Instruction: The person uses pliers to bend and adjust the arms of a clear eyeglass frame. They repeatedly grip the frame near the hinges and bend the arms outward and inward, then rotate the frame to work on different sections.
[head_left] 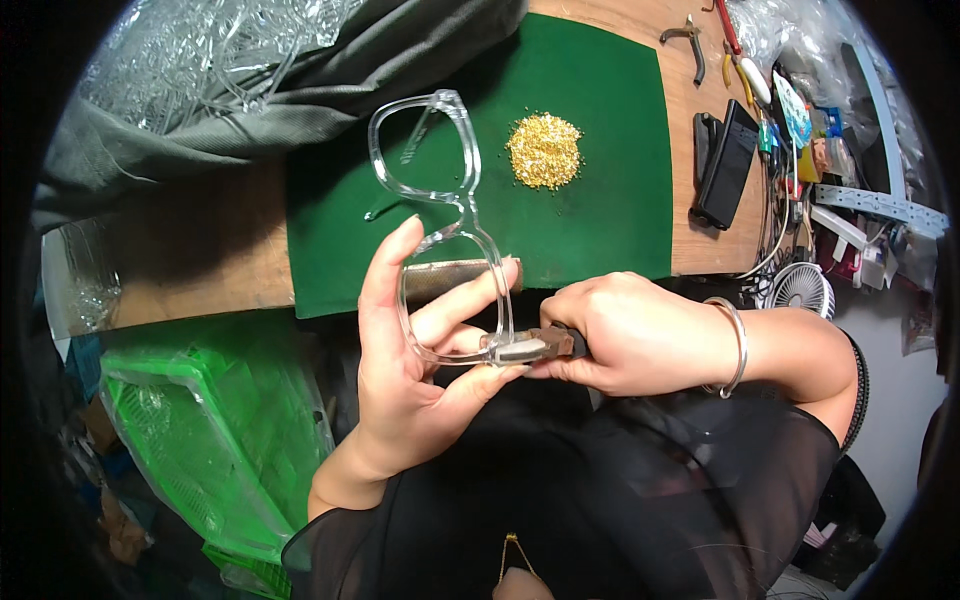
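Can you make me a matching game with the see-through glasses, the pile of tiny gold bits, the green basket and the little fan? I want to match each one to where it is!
Things:
1. clear glasses frame
2. pile of tiny gold bits
3. green basket
4. small white fan

Places:
A. lower left, beside the table
B. held in the left hand
C. at the right, past the bracelet
D. on the green mat

Pairs: 1-B, 2-D, 3-A, 4-C

Your right hand (625, 335) swallows most of the brown tool (545, 345), leaving only its tip showing. The gold pile (544, 150) is too fine to tell its pieces apart, and the green crate (200, 440) blurs under plastic wrap.
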